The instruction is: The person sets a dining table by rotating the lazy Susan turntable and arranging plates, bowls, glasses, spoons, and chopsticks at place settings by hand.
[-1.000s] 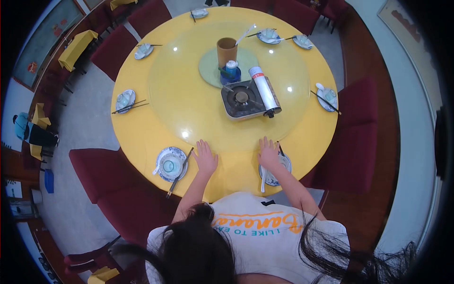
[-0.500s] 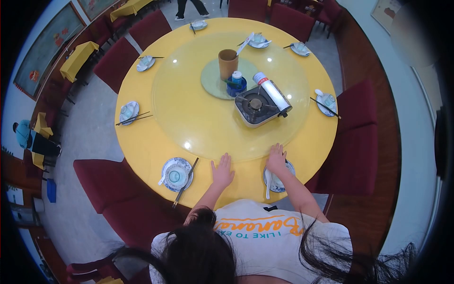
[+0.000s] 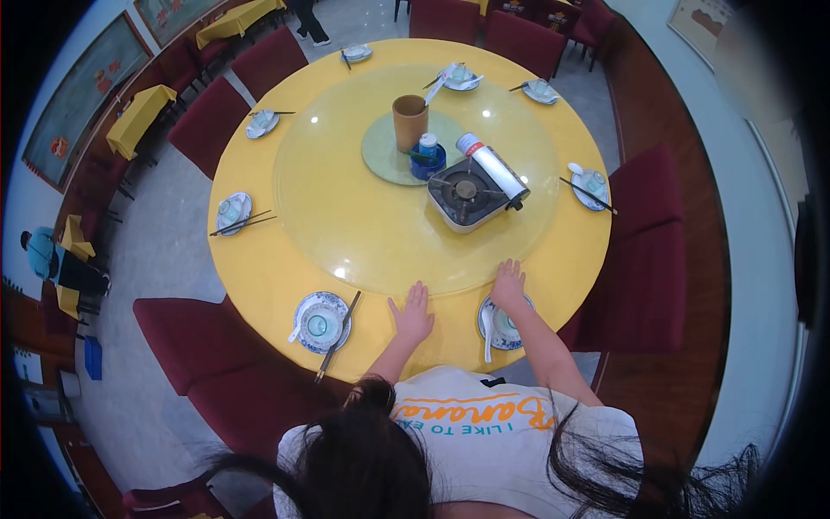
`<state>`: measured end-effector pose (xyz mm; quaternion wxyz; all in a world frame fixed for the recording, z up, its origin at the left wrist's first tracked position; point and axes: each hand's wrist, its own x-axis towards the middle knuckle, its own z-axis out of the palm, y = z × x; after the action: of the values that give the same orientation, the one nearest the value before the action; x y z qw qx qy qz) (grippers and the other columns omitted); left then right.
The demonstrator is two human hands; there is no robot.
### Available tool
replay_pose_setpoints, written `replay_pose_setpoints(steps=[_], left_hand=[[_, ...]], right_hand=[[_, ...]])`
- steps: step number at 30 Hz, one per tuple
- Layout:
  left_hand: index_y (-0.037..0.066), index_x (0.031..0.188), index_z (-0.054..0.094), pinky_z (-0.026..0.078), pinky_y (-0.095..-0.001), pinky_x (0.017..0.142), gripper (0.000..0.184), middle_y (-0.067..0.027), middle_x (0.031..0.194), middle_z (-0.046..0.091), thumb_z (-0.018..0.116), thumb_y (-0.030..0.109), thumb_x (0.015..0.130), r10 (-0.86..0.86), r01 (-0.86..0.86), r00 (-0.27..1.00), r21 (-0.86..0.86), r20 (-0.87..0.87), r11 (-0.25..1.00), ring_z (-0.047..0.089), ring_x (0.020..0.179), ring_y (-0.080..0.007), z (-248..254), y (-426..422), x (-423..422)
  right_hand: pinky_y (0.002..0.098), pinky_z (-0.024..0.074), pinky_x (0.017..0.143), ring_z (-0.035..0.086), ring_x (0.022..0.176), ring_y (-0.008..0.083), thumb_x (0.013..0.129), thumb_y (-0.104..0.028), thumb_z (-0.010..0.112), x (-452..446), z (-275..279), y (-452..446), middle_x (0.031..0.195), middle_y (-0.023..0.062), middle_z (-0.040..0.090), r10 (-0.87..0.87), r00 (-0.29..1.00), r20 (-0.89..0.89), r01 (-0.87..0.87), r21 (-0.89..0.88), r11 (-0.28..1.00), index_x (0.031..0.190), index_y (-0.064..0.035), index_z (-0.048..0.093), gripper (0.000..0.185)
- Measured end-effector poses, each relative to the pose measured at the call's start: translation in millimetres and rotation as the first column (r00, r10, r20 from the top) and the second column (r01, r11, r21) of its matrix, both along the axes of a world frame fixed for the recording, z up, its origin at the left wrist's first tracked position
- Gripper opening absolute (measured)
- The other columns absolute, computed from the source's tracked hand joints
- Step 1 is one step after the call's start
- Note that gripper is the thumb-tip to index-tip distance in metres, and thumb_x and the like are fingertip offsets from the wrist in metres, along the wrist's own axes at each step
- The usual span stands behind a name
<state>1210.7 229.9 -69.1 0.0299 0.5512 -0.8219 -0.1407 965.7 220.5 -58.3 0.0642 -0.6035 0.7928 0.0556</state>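
My left hand (image 3: 413, 313) lies flat with fingers spread at the near edge of the clear glass turntable (image 3: 346, 233). To its right, my right hand (image 3: 508, 282) also rests open, fingertips on the turntable's rim; its forearm passes over a patterned plate (image 3: 510, 344) with a white spoon (image 3: 488, 334). Neither hand holds anything. Beyond them on the glass sits a portable gas stove (image 3: 469, 192) with a silver gas canister (image 3: 493, 167) along its side. A brown cylindrical holder (image 3: 411, 125) and a blue container (image 3: 428, 163) stand near the middle.
The round table wears a yellow cloth (image 3: 246, 285). Left of my hands is a place setting with a plate (image 3: 322, 322) and chopsticks (image 3: 338, 337); several more ring the table. Maroon chairs (image 3: 203, 346) surround it. A person in teal (image 3: 52, 258) stands far left; another's legs (image 3: 309, 22) show at the back.
The view has shifted slightly. Both hands have slid a little to the right, still flat. The person at the back has stepped leftward. Whether the turntable turned, I cannot tell.
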Motion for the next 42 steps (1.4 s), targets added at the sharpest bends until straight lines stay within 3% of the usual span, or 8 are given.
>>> replay_pose_setpoints(steps=[8, 13, 20, 27, 32, 38, 40, 42], left_hand=[[0.008, 0.133, 0.019, 0.005, -0.0633, 0.095, 0.073, -0.0046, 0.140, 0.013, 0.055, 0.032, 0.074, -0.039, 0.041, 0.999, -0.047, 0.037, 0.998, 0.016, 0.128, -0.0157, -3, -2, 7], [0.008, 0.132, 0.019, 0.006, -0.0639, 0.094, 0.073, -0.0063, 0.140, 0.013, 0.055, 0.033, 0.074, -0.058, 0.057, 0.998, -0.052, -0.001, 0.997, 0.015, 0.129, -0.0179, -9, -2, 11], [0.005, 0.132, 0.018, 0.008, -0.0638, 0.094, 0.074, -0.0086, 0.141, 0.010, 0.053, 0.034, 0.074, -0.071, 0.070, 0.997, 0.014, 0.027, 0.997, 0.013, 0.129, -0.0211, 0, -3, 6], [0.000, 0.132, 0.016, 0.015, -0.0577, 0.096, 0.078, -0.0140, 0.140, 0.006, 0.053, 0.037, 0.073, 0.070, -0.075, 0.995, 0.082, 0.068, 0.994, 0.009, 0.130, -0.0261, -4, 4, -30], [-0.002, 0.131, 0.015, 0.018, -0.0537, 0.098, 0.074, -0.0158, 0.140, 0.004, 0.049, 0.028, 0.073, 0.173, -0.182, 0.978, 0.067, 0.120, 0.981, 0.007, 0.130, -0.0274, -8, 10, -56], [-0.004, 0.131, 0.015, 0.022, -0.0516, 0.097, 0.072, -0.0182, 0.139, 0.009, 0.046, 0.022, 0.072, 0.266, -0.275, 0.956, 0.060, 0.120, 0.960, 0.008, 0.129, -0.0292, -65, -24, -75], [-0.003, 0.131, 0.016, 0.025, -0.0514, 0.096, 0.070, -0.0191, 0.138, 0.012, 0.046, 0.022, 0.073, 0.264, -0.321, 0.914, 0.150, 0.308, 0.935, 0.010, 0.128, -0.0311, -53, -35, -89], [-0.001, 0.131, 0.018, 0.027, -0.0525, 0.095, 0.068, -0.0191, 0.138, 0.012, 0.046, 0.024, 0.074, 0.425, -0.431, 0.895, 0.018, 0.138, 0.902, 0.011, 0.128, -0.0326, -16, -11, -121]], right_hand=[[0.0570, 0.0183, 0.096, 0.015, 0.128, 0.0289, 0.077, -0.023, 0.047, -14, 11, 3, 0.137, 0.0114, 0.021, -0.019, 0.991, 0.131, 0.013, 0.050, 0.999, 0.129, -0.0107, 0.029, 0.057], [0.0583, 0.0181, 0.096, 0.015, 0.128, 0.0264, 0.081, -0.024, 0.041, -44, 35, 16, 0.138, 0.0102, 0.020, -0.228, 0.955, 0.191, 0.249, -0.091, 0.964, 0.132, -0.0144, 0.025, 0.053], [0.0558, 0.0252, 0.092, 0.024, 0.124, 0.0284, 0.080, -0.023, 0.044, -121, 39, 170, 0.133, 0.0124, 0.029, -0.610, 0.766, 0.205, 0.634, -0.400, 0.662, 0.129, -0.0155, 0.031, 0.052], [0.0361, 0.0331, 0.094, 0.042, 0.112, 0.0315, 0.077, -0.024, 0.047, -132, -153, 448, 0.122, 0.0186, 0.042, -0.871, 0.152, 0.466, 0.964, 0.126, 0.236, 0.120, -0.0016, 0.042, 0.048], [0.0358, 0.0330, 0.094, 0.042, 0.111, 0.0312, 0.077, -0.026, 0.047, -63, -182, 578, 0.122, 0.0183, 0.043, -0.820, -0.388, 0.420, 0.790, 0.610, -0.061, 0.118, -0.0019, 0.043, 0.047], [0.0354, 0.0330, 0.094, 0.043, 0.111, 0.0308, 0.078, -0.027, 0.046, -105, -207, 651, 0.121, 0.0180, 0.044, -0.741, -0.490, 0.458, 0.713, 0.700, -0.038, 0.117, -0.0023, 0.045, 0.047], [0.0352, 0.0330, 0.094, 0.043, 0.111, 0.0306, 0.078, -0.028, 0.046, -142, -211, 667, 0.120, 0.0178, 0.045, -0.725, -0.474, 0.500, 0.727, 0.686, -0.002, 0.117, -0.0024, 0.045, 0.046], [0.0351, 0.0330, 0.094, 0.043, 0.110, 0.0305, 0.078, -0.029, 0.046, -183, -213, 680, 0.120, 0.0177, 0.045, -0.713, -0.447, 0.541, 0.749, 0.662, 0.033, 0.116, -0.0025, 0.046, 0.046]])
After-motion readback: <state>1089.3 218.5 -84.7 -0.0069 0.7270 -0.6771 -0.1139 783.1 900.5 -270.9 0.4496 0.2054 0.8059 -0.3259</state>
